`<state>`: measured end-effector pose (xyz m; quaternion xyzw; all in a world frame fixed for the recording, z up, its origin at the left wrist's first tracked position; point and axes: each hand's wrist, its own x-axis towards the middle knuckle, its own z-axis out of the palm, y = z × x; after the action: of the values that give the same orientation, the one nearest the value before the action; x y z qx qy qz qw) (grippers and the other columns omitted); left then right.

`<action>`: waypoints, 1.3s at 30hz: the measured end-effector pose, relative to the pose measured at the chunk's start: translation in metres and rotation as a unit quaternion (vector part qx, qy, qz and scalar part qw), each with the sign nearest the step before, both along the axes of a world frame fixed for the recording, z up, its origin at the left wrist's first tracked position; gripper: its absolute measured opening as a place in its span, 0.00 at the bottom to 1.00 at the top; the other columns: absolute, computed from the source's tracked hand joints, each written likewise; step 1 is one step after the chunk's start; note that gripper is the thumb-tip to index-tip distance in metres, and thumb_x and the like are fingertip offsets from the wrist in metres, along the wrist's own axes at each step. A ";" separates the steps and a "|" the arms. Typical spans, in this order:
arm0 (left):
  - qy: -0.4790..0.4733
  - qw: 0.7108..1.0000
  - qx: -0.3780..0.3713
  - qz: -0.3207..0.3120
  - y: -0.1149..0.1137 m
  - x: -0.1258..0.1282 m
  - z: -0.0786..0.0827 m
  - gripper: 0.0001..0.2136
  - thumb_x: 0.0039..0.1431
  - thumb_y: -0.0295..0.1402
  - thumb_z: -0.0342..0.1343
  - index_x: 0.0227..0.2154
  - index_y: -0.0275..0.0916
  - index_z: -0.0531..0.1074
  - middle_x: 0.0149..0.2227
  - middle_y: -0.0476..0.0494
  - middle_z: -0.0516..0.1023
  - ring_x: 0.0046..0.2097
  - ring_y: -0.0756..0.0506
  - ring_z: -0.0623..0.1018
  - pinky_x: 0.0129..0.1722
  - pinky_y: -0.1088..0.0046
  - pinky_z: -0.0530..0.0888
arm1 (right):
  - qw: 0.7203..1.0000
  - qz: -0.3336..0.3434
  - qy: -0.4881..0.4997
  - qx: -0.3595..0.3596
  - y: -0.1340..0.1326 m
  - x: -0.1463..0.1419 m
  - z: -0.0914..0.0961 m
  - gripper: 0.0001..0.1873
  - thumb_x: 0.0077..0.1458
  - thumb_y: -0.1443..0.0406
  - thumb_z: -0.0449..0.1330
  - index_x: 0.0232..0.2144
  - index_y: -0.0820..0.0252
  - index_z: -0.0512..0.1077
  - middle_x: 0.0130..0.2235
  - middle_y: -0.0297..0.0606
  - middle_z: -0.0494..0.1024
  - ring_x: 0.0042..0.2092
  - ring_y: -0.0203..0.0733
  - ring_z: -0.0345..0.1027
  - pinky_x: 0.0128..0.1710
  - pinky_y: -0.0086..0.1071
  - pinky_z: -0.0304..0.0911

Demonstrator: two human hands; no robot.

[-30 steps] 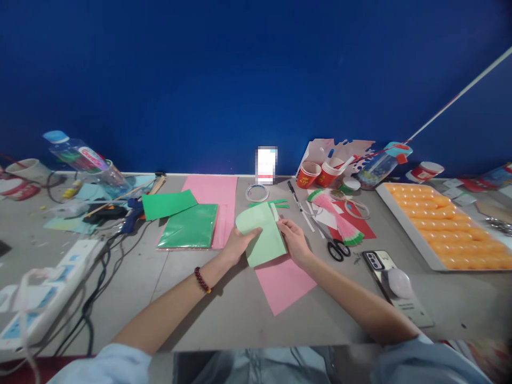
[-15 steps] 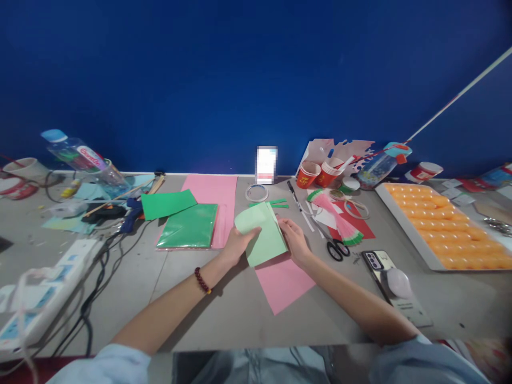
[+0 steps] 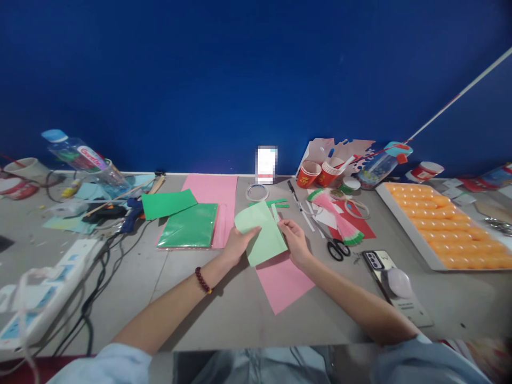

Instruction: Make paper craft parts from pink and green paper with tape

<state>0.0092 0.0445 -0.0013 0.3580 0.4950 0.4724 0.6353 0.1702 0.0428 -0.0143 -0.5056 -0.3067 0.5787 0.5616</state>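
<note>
My left hand (image 3: 240, 242) grips a light green sheet of paper (image 3: 262, 237) at its left side, the thumb lying on top. The sheet is held tilted above the table, its upper left edge curling. To its right, my right hand (image 3: 294, 237) is closed in a pinch on a narrow light green paper strip (image 3: 275, 213), which stands up beside the sheet's edge. The fingertips hide the strip's lower end. Under the sheet lies a pink sheet of paper (image 3: 284, 285). Darker green paper strips (image 3: 282, 204) rest just behind.
Black scissors (image 3: 338, 249), a phone (image 3: 394, 285) and a tray of orange balls (image 3: 448, 226) are on the right. A green paper pack (image 3: 190, 226), a blue glue gun (image 3: 132, 215) and a power strip (image 3: 52, 293) lie left. Red paper cups (image 3: 309, 175) stand behind.
The light green strip has come apart from the sheet's right edge, and a gap now shows between them. My left hand and the sheet have barely moved.
</note>
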 end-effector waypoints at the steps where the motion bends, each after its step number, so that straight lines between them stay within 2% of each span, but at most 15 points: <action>1: 0.002 1.000 -0.001 0.001 0.000 0.000 0.001 0.23 0.41 0.38 0.67 0.42 0.34 0.74 0.44 0.36 0.79 0.43 0.39 0.78 0.43 0.62 0.75 | 1.000 -0.003 -0.001 0.002 0.000 0.000 -0.001 0.15 0.39 0.55 0.66 0.22 0.56 0.66 0.21 0.27 0.67 0.24 0.33 0.59 0.25 0.28 0.53; 7: 0.001 1.000 -0.020 0.010 0.000 0.001 0.003 0.21 0.39 0.38 0.68 0.38 0.34 0.75 0.43 0.36 0.79 0.43 0.38 0.78 0.43 0.62 0.75 | 1.000 -0.013 0.003 -0.001 0.001 0.001 -0.008 0.16 0.40 0.53 0.66 0.24 0.56 0.67 0.21 0.27 0.68 0.22 0.33 0.58 0.23 0.28 0.52; 13: -0.006 1.000 -0.020 0.022 0.002 0.001 -0.003 0.21 0.40 0.38 0.68 0.38 0.34 0.76 0.43 0.36 0.79 0.43 0.37 0.79 0.43 0.61 0.75 | 0.999 0.024 0.026 -0.016 0.001 0.004 -0.001 0.15 0.42 0.53 0.65 0.24 0.58 0.70 0.22 0.29 0.70 0.25 0.34 0.62 0.25 0.28 0.56; 18: -0.018 0.999 -0.019 0.023 0.003 0.000 -0.003 0.21 0.40 0.38 0.68 0.39 0.33 0.76 0.42 0.35 0.80 0.42 0.38 0.79 0.42 0.62 0.75 | 0.997 0.062 0.048 -0.016 0.002 0.005 0.000 0.15 0.40 0.55 0.67 0.21 0.58 0.69 0.20 0.27 0.68 0.23 0.32 0.59 0.24 0.27 0.53; 24: -0.087 0.995 -0.049 0.000 0.002 -0.003 0.002 0.21 0.44 0.42 0.65 0.38 0.30 0.76 0.39 0.33 0.80 0.37 0.40 0.80 0.38 0.64 0.76 | 0.998 0.047 0.047 0.011 0.004 0.005 -0.008 0.16 0.41 0.54 0.67 0.23 0.57 0.68 0.21 0.27 0.68 0.24 0.32 0.59 0.25 0.27 0.54; 29: -0.031 0.999 -0.005 -0.017 0.001 -0.002 -0.001 0.20 0.43 0.39 0.66 0.39 0.32 0.76 0.41 0.35 0.80 0.40 0.40 0.79 0.41 0.65 0.75 | 0.998 0.048 0.035 0.023 0.005 0.006 -0.012 0.16 0.43 0.53 0.66 0.23 0.57 0.67 0.22 0.27 0.69 0.24 0.33 0.60 0.25 0.28 0.55; 35: 0.011 1.000 0.004 0.003 0.003 -0.002 -0.007 0.21 0.43 0.40 0.66 0.39 0.33 0.77 0.42 0.36 0.80 0.42 0.39 0.79 0.43 0.63 0.75 | 0.999 0.026 0.004 0.044 0.005 0.005 -0.014 0.16 0.44 0.53 0.65 0.24 0.57 0.66 0.20 0.26 0.67 0.21 0.31 0.57 0.22 0.27 0.52; 39: 0.026 1.000 -0.003 0.014 0.003 -0.002 -0.005 0.21 0.41 0.40 0.66 0.38 0.33 0.77 0.41 0.36 0.80 0.42 0.38 0.79 0.41 0.63 0.75 | 0.999 0.022 -0.003 0.050 0.005 0.005 -0.016 0.15 0.45 0.54 0.65 0.24 0.57 0.67 0.22 0.27 0.69 0.24 0.32 0.60 0.25 0.27 0.56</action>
<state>0.0075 0.0475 -0.0067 0.3618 0.5178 0.4703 0.6163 0.1748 0.0476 -0.0300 -0.4721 -0.3482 0.5732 0.5721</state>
